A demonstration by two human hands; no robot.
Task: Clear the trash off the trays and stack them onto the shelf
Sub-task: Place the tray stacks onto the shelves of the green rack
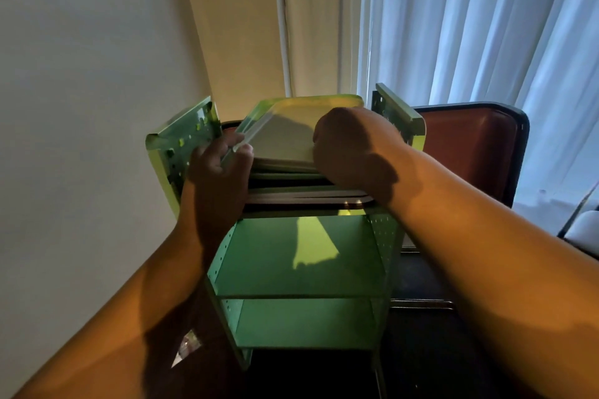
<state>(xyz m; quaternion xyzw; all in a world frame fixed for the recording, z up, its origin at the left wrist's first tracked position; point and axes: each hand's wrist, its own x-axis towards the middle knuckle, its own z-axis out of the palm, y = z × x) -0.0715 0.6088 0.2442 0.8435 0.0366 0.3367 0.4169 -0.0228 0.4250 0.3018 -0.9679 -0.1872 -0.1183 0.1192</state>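
Single head-worn view, wide-angle, looking forward and down, close over green shelf (298, 256) at frame centre. Forearms enter from lower corners. Wall fills left, curtain (486, 26) upper right.

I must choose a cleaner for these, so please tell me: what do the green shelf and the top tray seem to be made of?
Green shelf: probably painted sheet metal with a satin finish; thin panels, rows of punched holes in the side walls, a soft glare.
Top tray: likely moulded plastic, pale and smooth; raised rolled rim, rounded corners. The dim light leaves both uncertain.
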